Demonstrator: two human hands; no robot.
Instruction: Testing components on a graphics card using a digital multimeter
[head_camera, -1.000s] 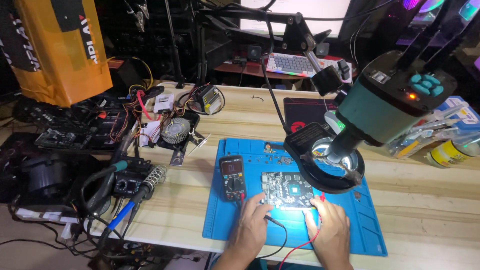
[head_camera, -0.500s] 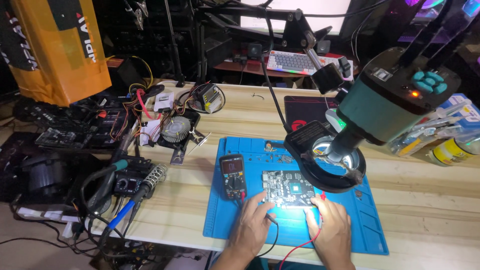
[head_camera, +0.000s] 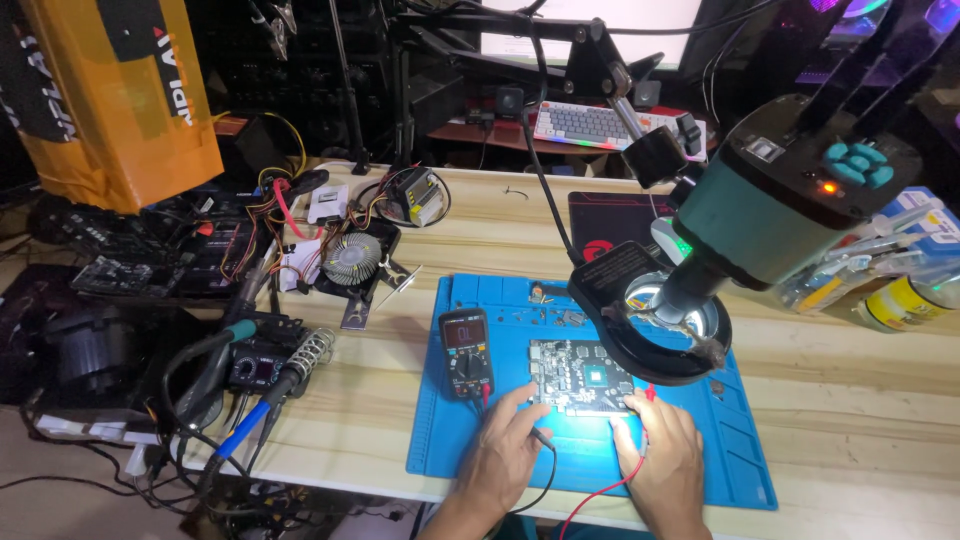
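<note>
The tips of both probes are too small to be made out where they meet the flat green rectangular circuit board (head_camera: 580, 376), and part of that board's far right corner is hidden under the black ring-shaped base of the teal microscope (head_camera: 790, 215). Both forearms are cut off by the lower edge of the view.

The circuit board is laid on the smooth blue rubbery repair mat (head_camera: 740, 460), near the mat's middle. The left hand (head_camera: 505, 450) is rested on the mat just in front of the board's near left corner; its fingers (head_camera: 520, 405) are curled around a thin black probe, from which a black lead (head_camera: 548, 470) is looped back toward the person. The right hand (head_camera: 662, 455) is set at the board's near right corner, its fingers (head_camera: 640, 415) pinched on a red-tipped probe, with a thin red lead (head_camera: 600, 495) trailed off the mat's near edge.

A dark, boxy handheld multimeter with a small screen (head_camera: 465, 352) is lain just left of the board, on the mat. Tiny loose parts are scattered at the mat's far edge, too small to identify. Beyond the mat's far left corner, on the pale wood-grain worktop (head_camera: 860, 380), a round finned metal cooling fan (head_camera: 352, 258) is seen among tangled coloured wires.
</note>
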